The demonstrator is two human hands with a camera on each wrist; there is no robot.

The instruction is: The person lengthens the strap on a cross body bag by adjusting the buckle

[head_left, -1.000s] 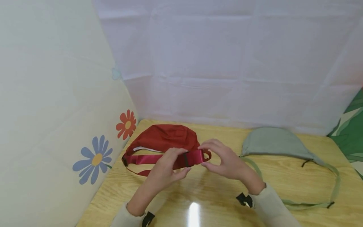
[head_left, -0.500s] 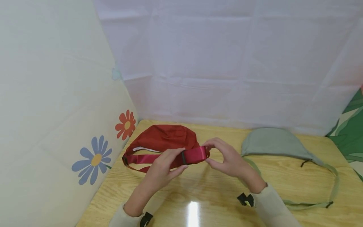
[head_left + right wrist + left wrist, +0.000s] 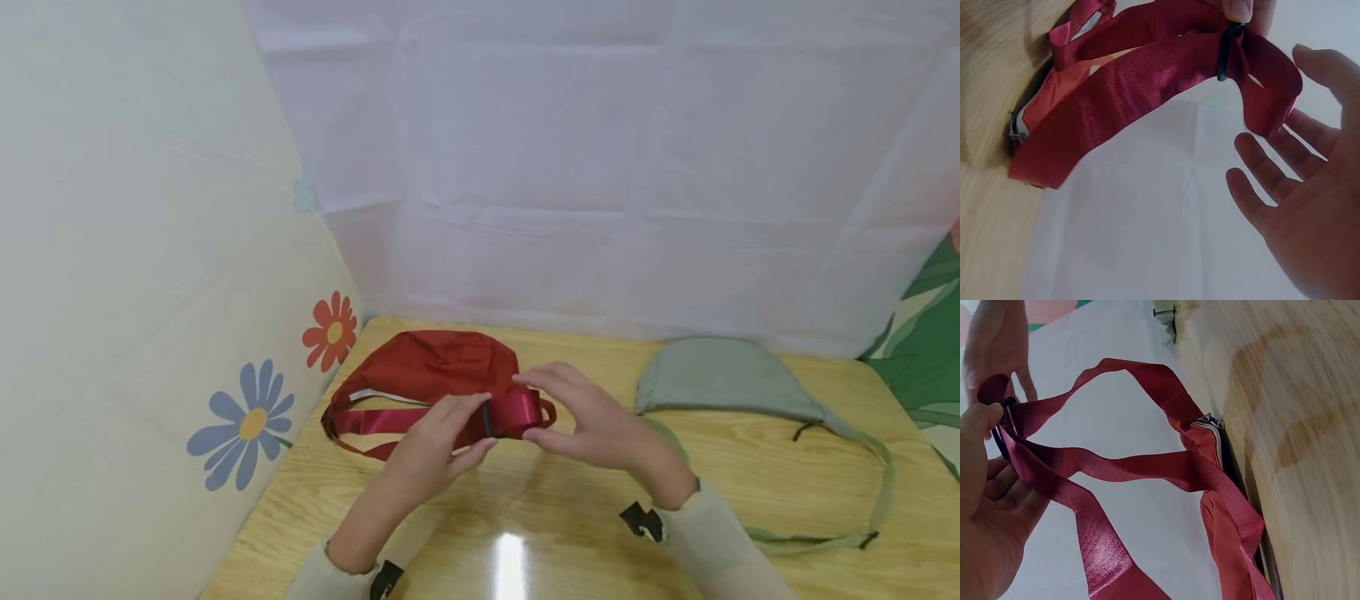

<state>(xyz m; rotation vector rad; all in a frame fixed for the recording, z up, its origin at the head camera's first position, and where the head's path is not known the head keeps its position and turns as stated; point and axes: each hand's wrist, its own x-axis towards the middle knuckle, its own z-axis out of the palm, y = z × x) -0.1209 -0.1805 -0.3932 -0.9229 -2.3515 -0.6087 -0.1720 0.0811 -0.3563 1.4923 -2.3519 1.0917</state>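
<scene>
A red waist bag [image 3: 435,367] lies on the table, its wide crimson strap [image 3: 1104,550] raised in front of it. My left hand [image 3: 431,446] pinches the black strap slider [image 3: 1225,53] between thumb and fingers. Beyond the slider the strap doubles back in a short loop [image 3: 521,408]. Around that loop is my right hand [image 3: 592,417], thumb and fingers spread. In the right wrist view its thumb tip comes close to the loop's edge, and the fingers stretch out straight beside and behind it. Whether they touch the strap is hard to tell.
A grey-green waist bag [image 3: 727,375] lies at the right, its pale green strap [image 3: 885,492] curving across the wooden table [image 3: 585,550]. White cloth [image 3: 480,167] hangs behind, and a flower-printed cloth [image 3: 150,292] stands along the left side.
The strap loop was drawn out to the right in the right hand's pinch, then shortened and rounded. The right hand has shifted slightly left with its fingers wider. The left hand stays on the slider.
</scene>
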